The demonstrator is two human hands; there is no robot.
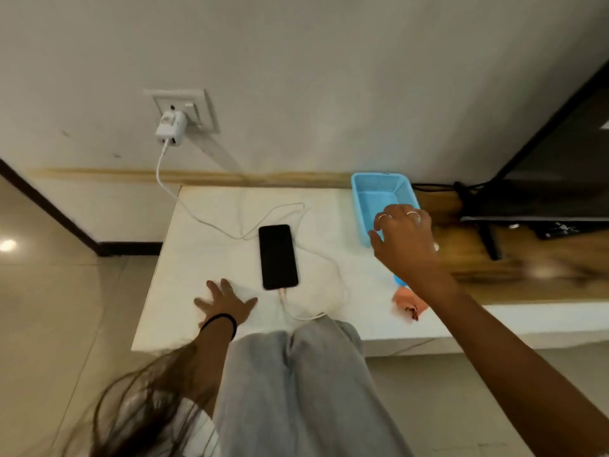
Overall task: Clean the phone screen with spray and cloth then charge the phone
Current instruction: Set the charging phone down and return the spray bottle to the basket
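White surface (pixel 214 206): mid-frame, it carries the phone, the cable, a blue basket and the cloth.
Phone (pixel 277 256): flat at centre, screen dark and facing up, bottom edge toward the person.
Cable (pixel 184 206): plugged into the phone's bottom edge; it loops across the surface and runs up to the charger (pixel 170 127) in the wall socket at upper left.
Left hand (pixel 223 303): pressed flat on the surface just beside the phone's lower left corner, fingers spread, holding nothing.
Right hand (pixel 404 234): fingers relaxed and empty, over the near edge of the basket (pixel 369 186) at centre right.
Cloth (pixel 407 303): orange, crumpled, partly behind the right forearm.
Spray: a bit of blue under the forearm may be the bottle; too hidden to say.
Step in hand: likely tidying up into the basket, since the phone looks connected.
Doing it well: lift cloth and bottle clear of the loose cable loops so the plug is not tugged; leave the phone lying still, and confirm the screen shows charging.
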